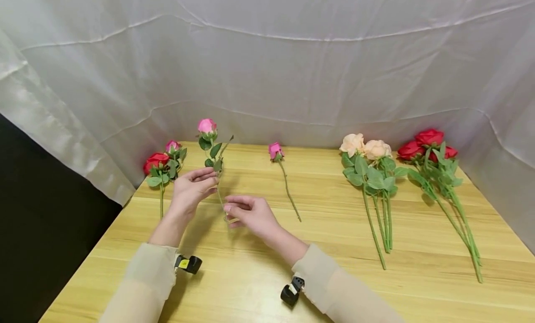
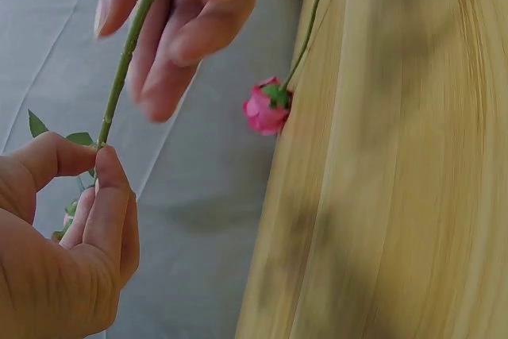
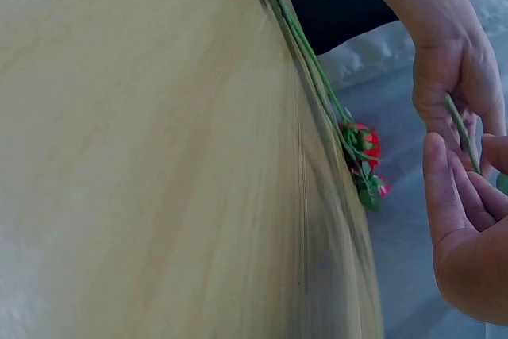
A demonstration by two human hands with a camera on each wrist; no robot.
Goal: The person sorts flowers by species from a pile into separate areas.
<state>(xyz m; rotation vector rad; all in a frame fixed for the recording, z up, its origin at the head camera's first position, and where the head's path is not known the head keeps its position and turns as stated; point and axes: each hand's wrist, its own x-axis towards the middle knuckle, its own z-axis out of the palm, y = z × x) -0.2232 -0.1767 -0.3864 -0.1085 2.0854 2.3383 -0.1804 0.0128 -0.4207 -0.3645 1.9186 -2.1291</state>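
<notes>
A pink rose [image 1: 207,127] with green leaves stands nearly upright above the table, its bloom at the top. My left hand [image 1: 193,190] pinches its stem between thumb and fingertips just below the leaves. Lower down, my right hand [image 1: 252,216] is beside the stem's bare end. In the left wrist view the stem [image 2: 129,53] passes between the thumb and the loosely extended fingers [image 2: 178,53] of the right hand, which do not close round it. The right wrist view shows the cut stem end [image 3: 456,121] between the two hands.
On the wooden table [image 1: 259,286], a single pink rose [image 1: 276,150] lies at the middle back. A red rose [image 1: 156,162] and a smaller pink one [image 1: 172,146] lie at left. Peach roses [image 1: 377,149] and red roses [image 1: 429,137] lie at right. A grey curtain [image 1: 267,72] hangs behind.
</notes>
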